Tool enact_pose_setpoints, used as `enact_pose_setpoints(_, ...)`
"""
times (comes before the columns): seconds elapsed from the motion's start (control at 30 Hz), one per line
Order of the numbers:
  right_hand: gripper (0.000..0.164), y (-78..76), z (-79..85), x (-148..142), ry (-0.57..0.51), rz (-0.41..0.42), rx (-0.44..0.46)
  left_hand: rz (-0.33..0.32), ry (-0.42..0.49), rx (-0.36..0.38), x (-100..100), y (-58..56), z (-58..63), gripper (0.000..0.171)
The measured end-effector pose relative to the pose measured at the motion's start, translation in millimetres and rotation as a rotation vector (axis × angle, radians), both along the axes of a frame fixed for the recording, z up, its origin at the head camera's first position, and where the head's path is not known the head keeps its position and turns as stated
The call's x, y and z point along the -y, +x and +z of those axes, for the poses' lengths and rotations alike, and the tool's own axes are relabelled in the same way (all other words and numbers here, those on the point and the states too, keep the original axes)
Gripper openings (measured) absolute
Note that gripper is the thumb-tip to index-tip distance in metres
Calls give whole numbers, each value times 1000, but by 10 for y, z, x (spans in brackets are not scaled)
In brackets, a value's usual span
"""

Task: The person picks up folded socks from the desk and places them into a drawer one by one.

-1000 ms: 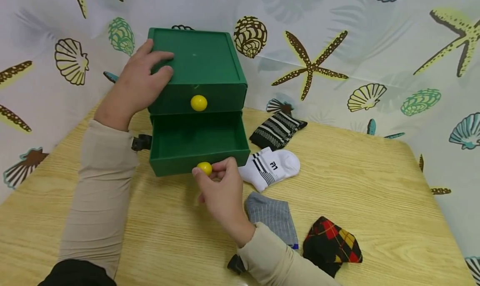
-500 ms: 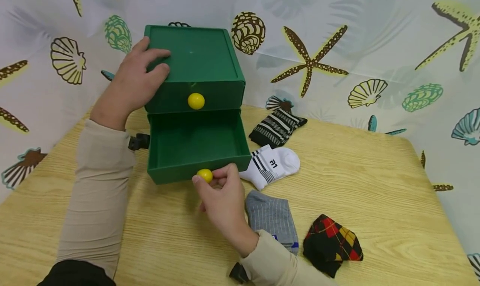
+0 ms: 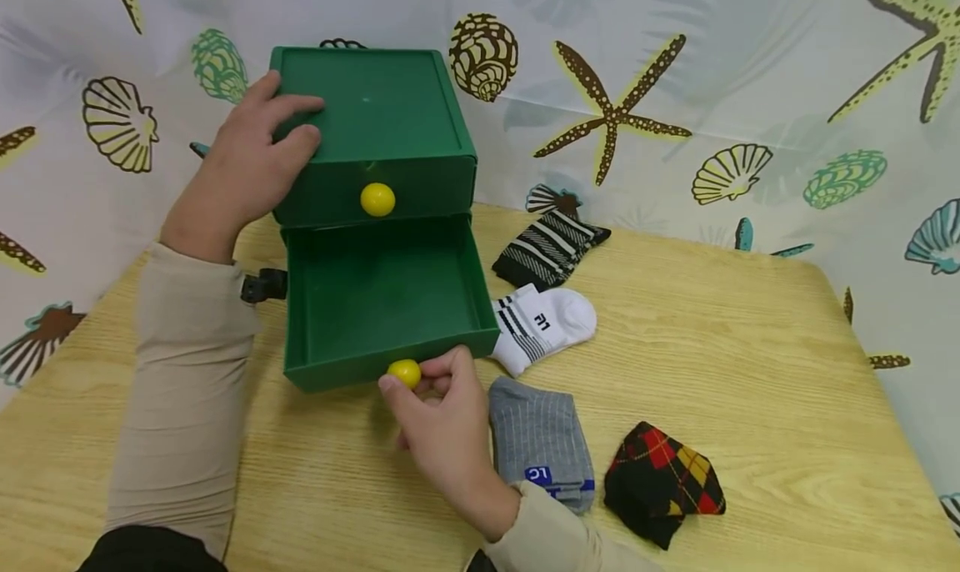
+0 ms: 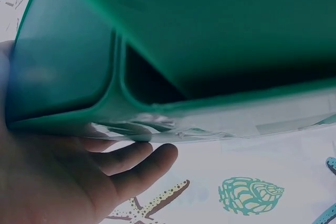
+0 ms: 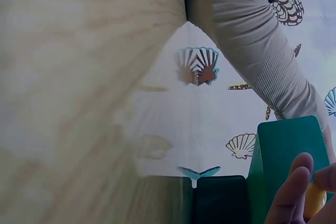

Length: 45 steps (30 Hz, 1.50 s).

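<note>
A green two-drawer box stands at the left of the table, its upper drawer closed. The lower drawer is pulled well out, and nothing lies inside it. Across the box's top left edge rests my left hand, fingers spread; the left wrist view shows its fingers along the box's side. My right hand pinches the lower drawer's yellow knob between thumb and fingers. In the right wrist view, fingers meet at that knob. A second yellow knob sits on the upper drawer.
Right of the drawer lie a black striped sock, a white sock, a grey sock and a black, red and yellow argyle sock. A patterned curtain hangs behind the wooden table.
My right hand has drawn the lower drawer farther out toward me, still pinching its knob. My left hand stays on the box top. The whole head view has shifted slightly.
</note>
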State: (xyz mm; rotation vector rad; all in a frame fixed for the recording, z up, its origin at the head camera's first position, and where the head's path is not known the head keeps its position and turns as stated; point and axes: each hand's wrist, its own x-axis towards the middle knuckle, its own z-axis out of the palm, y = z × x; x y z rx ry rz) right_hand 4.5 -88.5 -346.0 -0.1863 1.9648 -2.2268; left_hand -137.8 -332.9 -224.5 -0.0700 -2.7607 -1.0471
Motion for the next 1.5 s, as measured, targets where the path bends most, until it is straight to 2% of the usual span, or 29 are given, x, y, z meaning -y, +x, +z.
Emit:
enact_pose_setpoints(0.33, 30, 43, -8, -58, 3, 45, -10, -3, 6, -11, 8, -2, 8, 60)
enact_pose_setpoints(0.47, 30, 18, 27, -126, 48, 106, 4, -7, 9, -13, 9, -6, -2, 60)
enact_pose_setpoints(0.57, 29, -44, 107, -261, 158, 218, 24, -9, 14, -15, 13, -9, -7, 60)
enact_pose_setpoints(0.67, 25, -151, 187, -454, 321, 383, 7, -12, 15, -17, 17, -13, -11, 59)
enact_pose_setpoints(0.77, 22, -284, 230, -680, 464, 551, -65, -16, 17, -17, 18, -17, -16, 60)
enact_pose_setpoints(0.87, 21, -412, 255, -910, 577, 653, -164, -19, 20, -17, 16, -20, -17, 60)
enact_pose_setpoints(0.97, 23, -516, 294, -1122, 701, 676, -218, -18, 22, -19, 17, -15, -15, 60)
enact_pose_setpoints(1.13, 29, -646, 356, -1451, 862, 659, -236, -16, 27, -18, 29, 5, -7, 60)
enact_pose_setpoints(1.3, 33, -709, 382, -1832, 923, 647, -214, -15, 29, -14, 40, 14, -10, 60)
enact_pose_setpoints(1.5, 44, -687, 384, -2300, 1039, 600, -137, -25, 26, -14, 46, -7, -14, 60)
